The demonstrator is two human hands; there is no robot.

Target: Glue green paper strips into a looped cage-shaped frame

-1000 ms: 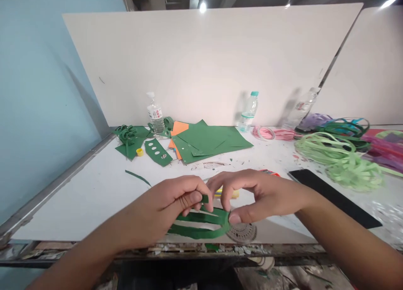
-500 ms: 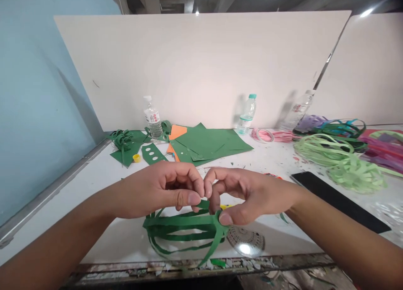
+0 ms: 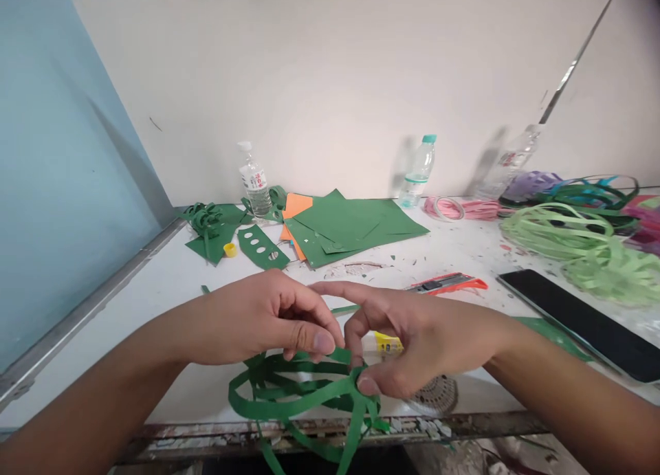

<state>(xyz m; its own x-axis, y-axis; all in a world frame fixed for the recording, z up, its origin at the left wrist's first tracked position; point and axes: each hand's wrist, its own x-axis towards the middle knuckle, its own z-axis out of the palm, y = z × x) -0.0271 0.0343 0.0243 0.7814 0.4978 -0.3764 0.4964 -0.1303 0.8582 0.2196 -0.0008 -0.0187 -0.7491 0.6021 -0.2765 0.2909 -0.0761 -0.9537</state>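
A loose cage of green paper strips (image 3: 289, 409) hangs at the table's front edge, some strips dangling below it. My right hand (image 3: 397, 337) pinches the point where the strips meet, thumb in front, its index finger stretched toward the left. At the upper strip end, my left hand (image 3: 289, 324) has thumb and fingers pressed together; the strip shows just under the fingertips. Behind the right hand lies a yellow-labelled glue stick (image 3: 388, 342), partly hidden. A clear protractor (image 3: 436, 394) is half covered below that hand.
An orange utility knife (image 3: 451, 282) and a black phone (image 3: 582, 324) lie to the right. Green paper sheets (image 3: 355, 224), a yellow cap (image 3: 229, 250) and water bottles (image 3: 254, 183) are farther back. Pale green strips (image 3: 567, 241) pile at the right, before a white partition (image 3: 335, 83).
The view has tipped down, uncovering the utility knife. The strip cage has dropped and tilted over the table edge. My right index finger has stretched out leftward behind my left hand.
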